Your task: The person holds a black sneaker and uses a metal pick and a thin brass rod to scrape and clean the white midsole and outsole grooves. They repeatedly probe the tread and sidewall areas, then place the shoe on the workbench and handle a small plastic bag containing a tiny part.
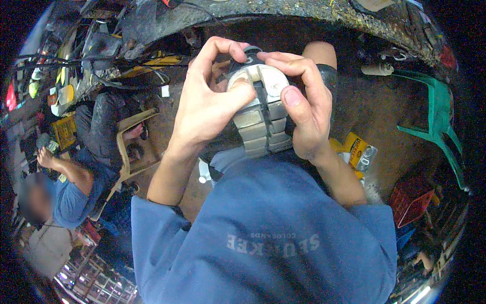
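Observation:
Both hands are on an object in front of my chest that looks like a shoe held sole-up, with pale ridged tread blocks (260, 124), a dark groove down the middle and a white rounded far end (274, 81). A black part (249, 57) sticks out beyond the white end. My left hand (207, 96) grips it from the left, thumb on the white part and fingertips at the black part. From the right, my right hand (309, 99) curls over it, index fingertip at the black part and thumb near the white edge. The object's underside is hidden.
Ahead runs a worn, stained bench edge (283, 11). A green plastic chair (435, 101) stands right, with a red crate (411, 197) below it. Yellow packaging (357, 152) lies by my right forearm. Another person (76, 187) sits at left near a beige chair (121, 152).

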### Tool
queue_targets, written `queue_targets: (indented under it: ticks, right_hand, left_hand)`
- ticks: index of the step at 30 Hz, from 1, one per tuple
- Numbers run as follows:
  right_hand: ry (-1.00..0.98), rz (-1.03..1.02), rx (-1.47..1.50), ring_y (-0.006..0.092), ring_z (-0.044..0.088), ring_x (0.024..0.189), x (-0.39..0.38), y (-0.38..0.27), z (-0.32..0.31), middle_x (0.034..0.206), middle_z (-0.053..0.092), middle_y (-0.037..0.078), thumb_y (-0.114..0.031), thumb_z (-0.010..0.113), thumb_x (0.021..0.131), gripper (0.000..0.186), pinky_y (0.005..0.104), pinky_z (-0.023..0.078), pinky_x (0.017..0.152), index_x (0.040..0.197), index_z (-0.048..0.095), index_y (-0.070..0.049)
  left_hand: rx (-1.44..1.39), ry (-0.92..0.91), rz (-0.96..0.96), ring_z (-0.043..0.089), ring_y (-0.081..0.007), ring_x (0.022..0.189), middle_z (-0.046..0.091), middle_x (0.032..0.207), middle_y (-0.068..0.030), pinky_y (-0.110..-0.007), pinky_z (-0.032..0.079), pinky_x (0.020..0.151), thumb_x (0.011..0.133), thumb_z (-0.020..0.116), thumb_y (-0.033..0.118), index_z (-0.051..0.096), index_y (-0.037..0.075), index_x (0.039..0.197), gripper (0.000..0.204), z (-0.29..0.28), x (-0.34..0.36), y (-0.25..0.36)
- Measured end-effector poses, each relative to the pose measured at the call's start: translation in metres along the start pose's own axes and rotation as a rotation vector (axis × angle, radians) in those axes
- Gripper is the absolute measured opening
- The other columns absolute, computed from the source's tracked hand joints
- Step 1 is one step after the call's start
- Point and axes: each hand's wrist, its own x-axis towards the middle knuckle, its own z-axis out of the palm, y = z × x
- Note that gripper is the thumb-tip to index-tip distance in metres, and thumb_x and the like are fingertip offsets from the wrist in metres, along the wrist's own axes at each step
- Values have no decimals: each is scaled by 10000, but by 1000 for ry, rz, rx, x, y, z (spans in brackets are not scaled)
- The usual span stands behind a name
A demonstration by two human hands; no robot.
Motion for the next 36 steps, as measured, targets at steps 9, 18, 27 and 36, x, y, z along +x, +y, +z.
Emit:
queue_targets:
  ticks: [9,18,27,36]
  right_hand:
    - [3,-2,-15,338,652,1343,0,1,1,1425,684,270,-418,560,1085,538,446,460,1179,1314,667,57]
    - [44,3,12,344,666,1310,-2,3,2,1390,699,258,-387,613,1049,501,446,478,1152,1296,679,44]
    - [88,-21,45,356,692,1248,-2,7,4,1324,731,223,-312,697,1005,418,451,509,1105,1257,707,21]
    - [8,36,34,324,617,1396,-1,3,-1,1482,660,268,-257,609,1040,458,446,423,1224,1360,641,69]
  left_hand:
    - [41,57,67,616,-275,1364,626,1408,-190,-396,503,1150,803,678,-55,568,60,1195,424,7,-2,-9]
    - [186,67,187,590,-278,1387,594,1370,-207,-398,473,1177,751,673,-43,520,48,1239,519,15,-9,-15]
    - [173,91,201,600,-281,1350,580,1393,-210,-400,488,1159,735,673,-45,502,51,1281,580,20,-11,-23]
    - [75,5,219,552,-295,1430,558,1509,-216,-421,410,1223,802,697,100,562,30,1361,580,9,-9,-27]
